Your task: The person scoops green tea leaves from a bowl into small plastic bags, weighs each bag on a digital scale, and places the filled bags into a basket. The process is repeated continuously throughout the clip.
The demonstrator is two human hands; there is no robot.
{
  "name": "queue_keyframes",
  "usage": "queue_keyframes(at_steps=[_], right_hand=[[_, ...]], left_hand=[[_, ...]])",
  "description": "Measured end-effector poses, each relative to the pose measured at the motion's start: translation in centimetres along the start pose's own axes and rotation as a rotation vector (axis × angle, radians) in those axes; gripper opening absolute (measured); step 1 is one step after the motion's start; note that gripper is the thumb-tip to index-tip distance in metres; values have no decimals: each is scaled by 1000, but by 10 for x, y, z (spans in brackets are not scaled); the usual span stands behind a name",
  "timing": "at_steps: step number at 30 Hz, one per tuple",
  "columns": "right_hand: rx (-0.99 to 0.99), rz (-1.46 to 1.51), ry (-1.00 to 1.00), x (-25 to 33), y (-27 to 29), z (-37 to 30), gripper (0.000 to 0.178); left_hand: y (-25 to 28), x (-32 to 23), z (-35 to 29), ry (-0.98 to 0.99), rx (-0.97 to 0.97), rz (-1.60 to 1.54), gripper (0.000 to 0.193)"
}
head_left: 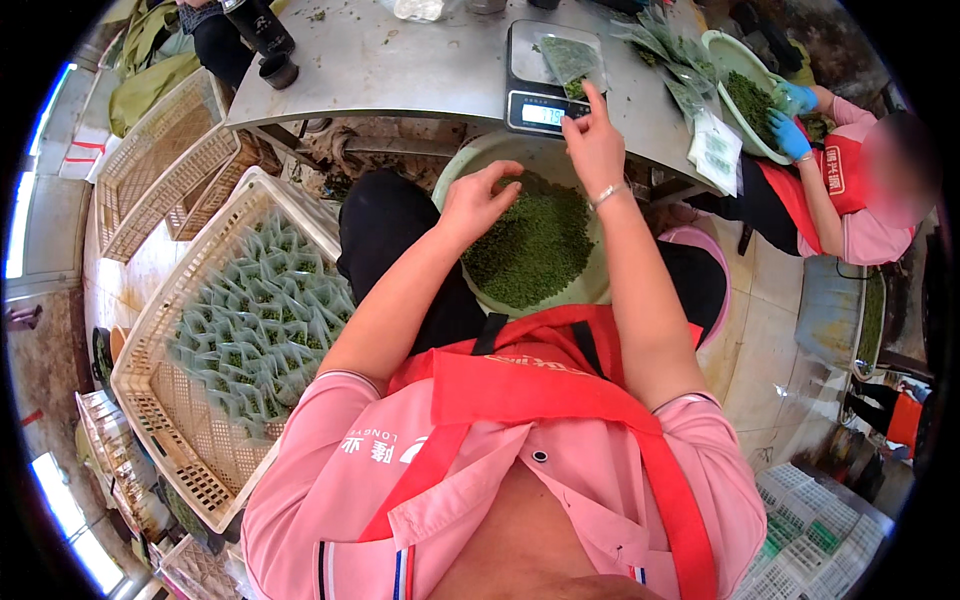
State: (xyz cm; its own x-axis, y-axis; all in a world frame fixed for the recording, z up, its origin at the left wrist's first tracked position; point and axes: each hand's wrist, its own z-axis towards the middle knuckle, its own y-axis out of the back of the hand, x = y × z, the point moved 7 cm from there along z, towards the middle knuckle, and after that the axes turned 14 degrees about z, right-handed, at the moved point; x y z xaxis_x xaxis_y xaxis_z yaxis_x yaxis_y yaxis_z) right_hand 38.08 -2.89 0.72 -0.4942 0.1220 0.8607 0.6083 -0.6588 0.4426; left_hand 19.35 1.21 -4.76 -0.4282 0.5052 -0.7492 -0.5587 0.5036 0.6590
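A clear plastic bag of small green berries [570, 62] lies on the digital kitchen scale [520, 68], whose display is lit. My right hand [597, 145] reaches up to it, index finger stretched out at the bag's lower end and thumb apart in front of the display. The remaining right fingers are partly hidden. My left hand [478, 203] hovers over the left rim of a pale green basin [452, 180], fingers loosely bent, with a gap between thumb and forefinger. Loose green berries [535, 250] fill the basin between my knees.
A cream plastic crate [165, 400] at my left holds many filled bags [255, 330]. Empty bags [715, 150] lie at the right edge of the metal table [400, 70]. A co-worker with blue gloves [790, 135] handles berries in another basin [715, 50]. A black cup [278, 70] stands far left.
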Motion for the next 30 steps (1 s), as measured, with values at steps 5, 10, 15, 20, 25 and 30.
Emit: queue_keyframes(at_steps=[5,10,15,20,25,30], right_hand=[[-57,180,-46,-25,4,19,20],[67,473,-137,-24,-10,-50,15],[320,574,-418,-29,-29,-92,15],[324,783,-505,-34,-32,-93,9],[338,825,-548,-39,-35,-102,7],[142,1020,-581,-47,-20,-104,5]], left_hand=[[-3,10,1,58,16,24,30],[3,-7,-2,-25,-38,-89,33],[-8,-12,-5,-96,67,2,31],[-26,14,-6,106,194,-322,23],[-9,1,-10,-35,70,104,20],[11,-2,-10,32,-45,286,19]])
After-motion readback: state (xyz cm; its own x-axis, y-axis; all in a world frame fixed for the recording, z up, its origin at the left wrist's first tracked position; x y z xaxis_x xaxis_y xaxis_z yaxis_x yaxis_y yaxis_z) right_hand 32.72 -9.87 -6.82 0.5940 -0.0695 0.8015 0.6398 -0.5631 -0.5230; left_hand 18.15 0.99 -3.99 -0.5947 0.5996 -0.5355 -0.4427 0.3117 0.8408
